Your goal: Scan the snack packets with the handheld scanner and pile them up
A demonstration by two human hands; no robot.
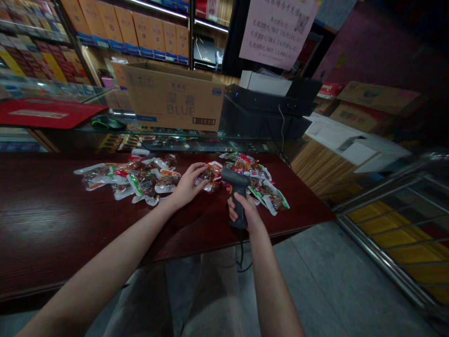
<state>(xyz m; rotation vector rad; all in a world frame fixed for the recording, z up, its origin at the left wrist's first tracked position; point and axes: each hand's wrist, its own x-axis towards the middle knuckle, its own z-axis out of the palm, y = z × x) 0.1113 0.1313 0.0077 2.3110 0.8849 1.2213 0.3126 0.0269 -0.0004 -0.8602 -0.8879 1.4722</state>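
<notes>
My right hand [244, 210] is wrapped round the grip of a dark barcode scanner [234, 179], held upright above the table's front part. Its cable [241, 250] hangs down past the edge. To its left, my left hand [189, 185] has thumb and fingers on a clear snack packet [213, 169] with a red and orange label. A heap of similar vacuum-sealed packets [140, 180] lies left of that hand. More packets [270, 194] are spread to the right, partly behind the scanner and right hand.
The dark red wooden table [52, 210] runs across in front of me. Behind it, a cardboard box [175, 100] and a black machine [270, 110] stand on a glass counter, near a mouse [107, 122] and red mat [49, 112]. A metal rack [386, 262] stands at right.
</notes>
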